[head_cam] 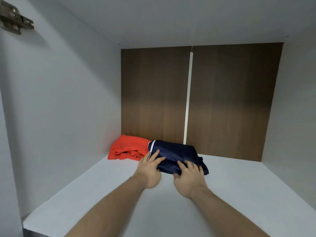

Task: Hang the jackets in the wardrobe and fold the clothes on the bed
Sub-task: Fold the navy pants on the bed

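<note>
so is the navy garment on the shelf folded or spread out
Folded. The navy garment sits as a compact, layered bundle on the white shelf, beside the orange garment, with the left hand and right hand resting on it.

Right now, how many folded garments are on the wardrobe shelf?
2. The folded orange fabric garment lies at the back left corner. The folded navy satin garment with white trim touches its right side, under the left hand and right hand. None seem hidden.
</note>
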Available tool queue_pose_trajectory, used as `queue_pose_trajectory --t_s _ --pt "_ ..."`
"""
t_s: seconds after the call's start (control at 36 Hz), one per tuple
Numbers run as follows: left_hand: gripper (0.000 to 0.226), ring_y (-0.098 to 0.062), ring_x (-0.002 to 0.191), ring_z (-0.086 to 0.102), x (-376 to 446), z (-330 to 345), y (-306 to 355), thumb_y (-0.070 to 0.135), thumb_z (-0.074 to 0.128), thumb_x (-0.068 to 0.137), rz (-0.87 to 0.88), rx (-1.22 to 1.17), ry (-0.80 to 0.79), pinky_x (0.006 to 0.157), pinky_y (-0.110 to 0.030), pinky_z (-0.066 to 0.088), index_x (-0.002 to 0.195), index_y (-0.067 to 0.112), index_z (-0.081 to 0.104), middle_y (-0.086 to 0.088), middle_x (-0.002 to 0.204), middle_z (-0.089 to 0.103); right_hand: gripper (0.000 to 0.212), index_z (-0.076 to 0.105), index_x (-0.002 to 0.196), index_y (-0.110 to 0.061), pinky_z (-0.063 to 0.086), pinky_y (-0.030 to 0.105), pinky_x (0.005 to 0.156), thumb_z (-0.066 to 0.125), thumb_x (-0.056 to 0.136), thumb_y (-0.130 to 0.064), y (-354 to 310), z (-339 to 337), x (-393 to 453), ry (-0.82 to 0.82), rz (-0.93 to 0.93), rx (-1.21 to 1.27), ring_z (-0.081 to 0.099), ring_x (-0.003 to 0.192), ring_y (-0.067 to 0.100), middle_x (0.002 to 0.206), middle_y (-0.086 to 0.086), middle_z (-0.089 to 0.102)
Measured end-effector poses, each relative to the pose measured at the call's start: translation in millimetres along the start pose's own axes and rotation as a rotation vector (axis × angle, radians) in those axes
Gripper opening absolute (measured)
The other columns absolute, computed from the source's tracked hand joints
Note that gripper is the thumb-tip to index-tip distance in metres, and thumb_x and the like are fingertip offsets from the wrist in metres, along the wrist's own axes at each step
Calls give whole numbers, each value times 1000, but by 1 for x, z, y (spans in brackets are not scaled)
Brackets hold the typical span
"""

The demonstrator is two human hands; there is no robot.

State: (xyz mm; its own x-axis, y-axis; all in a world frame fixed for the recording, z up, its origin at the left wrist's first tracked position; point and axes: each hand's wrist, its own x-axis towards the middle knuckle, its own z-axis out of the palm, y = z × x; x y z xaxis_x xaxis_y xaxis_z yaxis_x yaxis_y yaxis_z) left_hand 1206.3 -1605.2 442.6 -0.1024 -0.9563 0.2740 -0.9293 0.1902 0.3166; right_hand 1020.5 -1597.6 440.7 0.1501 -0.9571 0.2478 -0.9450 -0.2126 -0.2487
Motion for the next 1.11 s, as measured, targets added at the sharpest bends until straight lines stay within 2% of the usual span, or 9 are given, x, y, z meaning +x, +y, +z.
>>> queue_pose_trajectory --t_s 0.14,0.28,0.39,0.47,0.56,0.69,0.81,0.94,1.11 --pt "71 -25 157 -4 18 7 -8 14 41 90 -19 -35 37 127 -42 6 156 36 34 11 170 5 66 13 163 -28 -7 47 126 31 103 -47 3 6 17 -60 -43 25 4 156 23 170 1 11" --pt "71 -26 157 -5 23 9 -11 15 41 89 -7 -20 52 126 -48 2 156 37 33 9 171 3 69 11 163 -28 -11 48 125 32 101 -49 4 9 25 -77 -58 27 -1 157 22 171 0 7" --pt "69 -27 155 4 17 7 -7 17 49 86 10 10 197 125 -46 9 153 31 39 4 170 11 69 14 163 -27 -13 48 124 35 101 -50 3 9 22 -45 -53 30 0 157 24 170 1 10" --pt "58 -25 135 32 10 4 -3 22 58 76 -10 45 377 108 -39 32 134 28 55 3 151 38 65 32 156 -24 1 45 127 44 97 -46 2 7 15 120 -47 49 20 148 26 160 3 30" --pt "45 -22 108 40 6 1 -1 29 61 71 -47 30 453 89 -36 41 116 26 57 4 125 45 55 47 146 -27 22 36 117 48 93 -41 1 4 9 224 -71 47 33 132 22 146 -4 41" --pt "46 -20 110 36 9 3 -3 27 64 74 -30 -94 411 90 -35 46 119 22 57 5 129 44 40 61 128 -31 30 36 100 47 91 -38 -1 0 5 210 -43 29 44 113 20 126 -7 58" --pt "48 -19 115 42 13 6 -7 27 65 78 -9 -175 273 96 -23 36 125 21 62 6 130 57 33 63 119 -29 31 36 96 47 90 -36 -1 0 6 238 1 25 46 108 19 118 -8 60" --pt "55 -19 130 41 14 7 -8 24 65 81 54 -221 176 98 -15 24 135 21 60 8 142 54 28 62 113 -28 33 34 95 48 89 -32 0 0 8 260 50 34 46 105 18 115 -8 60" --pt "42 -18 113 48 13 6 -6 29 58 78 -18 -176 251 95 -30 43 120 28 63 11 119 64 39 62 127 -25 38 31 99 49 91 -29 3 3 10 233 31 71 48 112 18 124 -6 60"
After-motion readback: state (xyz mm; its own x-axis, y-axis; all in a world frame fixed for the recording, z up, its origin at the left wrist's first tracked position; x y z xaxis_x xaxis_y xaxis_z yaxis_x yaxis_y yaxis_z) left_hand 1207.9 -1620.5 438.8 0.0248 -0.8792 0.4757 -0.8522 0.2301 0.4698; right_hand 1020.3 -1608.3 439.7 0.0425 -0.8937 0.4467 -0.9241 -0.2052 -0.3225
